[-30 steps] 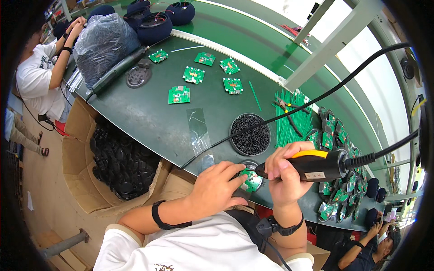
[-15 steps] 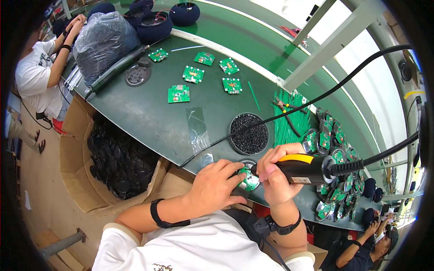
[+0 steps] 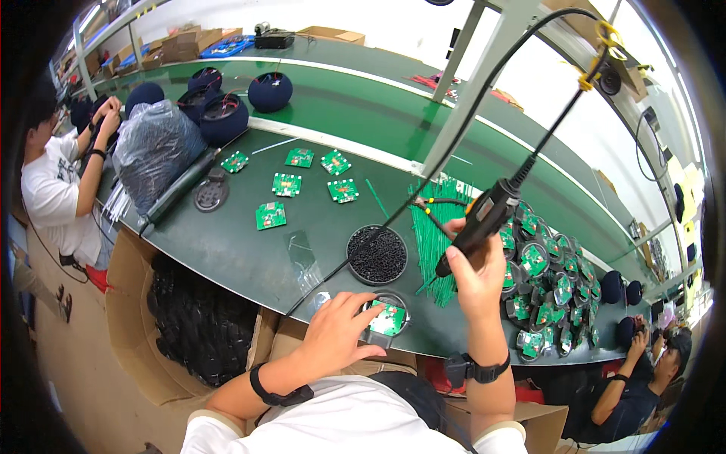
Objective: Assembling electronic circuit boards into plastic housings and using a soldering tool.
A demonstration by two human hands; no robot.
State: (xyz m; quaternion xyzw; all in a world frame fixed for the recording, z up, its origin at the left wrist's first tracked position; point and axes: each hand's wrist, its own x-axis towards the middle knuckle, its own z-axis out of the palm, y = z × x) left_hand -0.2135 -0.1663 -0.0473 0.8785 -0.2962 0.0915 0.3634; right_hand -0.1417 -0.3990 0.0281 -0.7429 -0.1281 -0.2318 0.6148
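Observation:
A green circuit board (image 3: 388,319) sits in a round black housing (image 3: 405,309) at the near table edge. My left hand (image 3: 338,330) holds this piece, fingers on its left side and thumb by its lower tab. My right hand (image 3: 479,284) is closed around a black electric screwdriver (image 3: 486,217), raised to the right of the piece and tilted. Its tip points down and left, apart from the board. Behind the piece stands a round dish of small black screws (image 3: 376,256). Green sticks (image 3: 441,253) lie in a bundle beside my right hand, with pliers (image 3: 434,213) on them.
Several loose green boards (image 3: 286,185) lie farther left. Finished-looking housings with boards (image 3: 546,291) are heaped at right. A carton of black parts (image 3: 200,325) stands below the table's left side. The screwdriver's cord (image 3: 556,129) hangs overhead. Two other people sit at left and right.
My right hand has lifted the screwdriver off the board, up and to the right, turning it more upright. My left hand stays at the piece. The view has shifted.

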